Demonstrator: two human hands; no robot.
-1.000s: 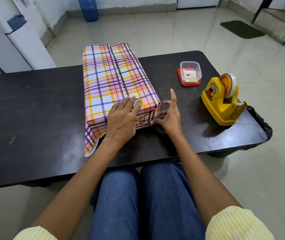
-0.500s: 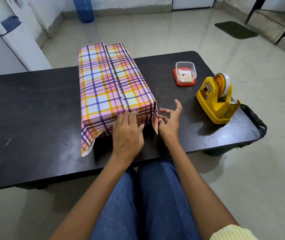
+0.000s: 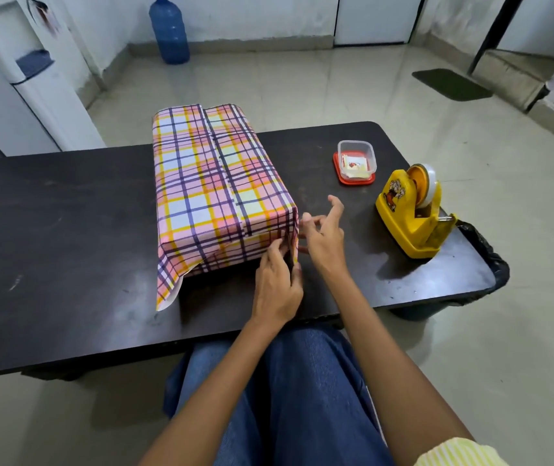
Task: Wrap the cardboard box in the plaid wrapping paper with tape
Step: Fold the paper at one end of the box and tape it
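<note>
The cardboard box is hidden under the pink, yellow and purple plaid wrapping paper [image 3: 215, 193], which lies lengthwise on the dark table [image 3: 67, 230] with a seam along its top. At the near end the paper's top flap is folded down. A loose corner hangs at the near left. My left hand [image 3: 277, 284] is at the near right corner, its fingers on the folded end and its thumb pinching the upright right side flap. Just right of that flap is my right hand [image 3: 322, 237], fingers loose and spread, fingertips touching the flap's outer side. A yellow tape dispenser [image 3: 410, 216] stands at the right.
A small clear plastic container on a red lid [image 3: 356, 163] sits behind the dispenser. A black bin bag [image 3: 490, 264] hangs off the table's right end. A blue water bottle [image 3: 169, 31] and a white dispenser [image 3: 16, 79] stand on the floor beyond.
My left hand slid from the box's top edge down to the near right corner and took hold of the side flap. My right hand lifted off the table toward the flap.
</note>
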